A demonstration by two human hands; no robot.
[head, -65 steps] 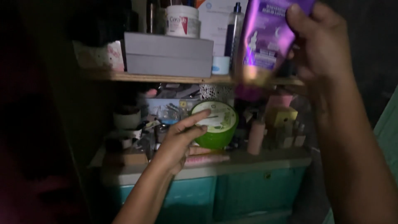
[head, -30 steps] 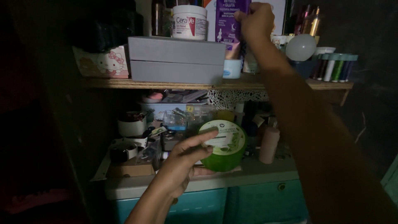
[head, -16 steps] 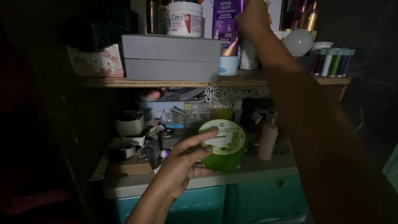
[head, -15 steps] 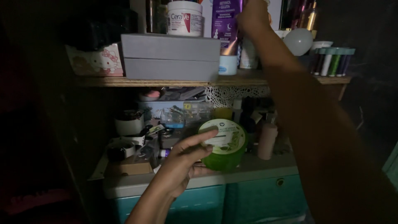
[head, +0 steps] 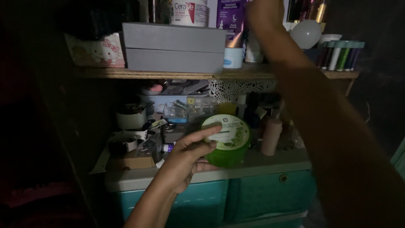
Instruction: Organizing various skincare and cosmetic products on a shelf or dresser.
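Dim cupboard scene. Left hand [head: 183, 158] holds a round green jar [head: 225, 140] tilted on edge, lid facing the camera; fingers [head: 202, 134] wrapped over its left rim, index stretched across the lid, thumb under. Jar sits near, above the front edge of the table [head: 270, 158], teal drawers [head: 261, 194] below. Right hand [head: 265, 12] is raised far right at the upper wooden shelf [head: 168, 74], at the purple bottle [head: 232, 19]; top cropped and blurred, cannot tell if its fingers grip it or are loose. Grey box [head: 174, 47] left of bottle, white tub [head: 190, 12] on it. Pink tube [head: 270, 137] just right of jar.
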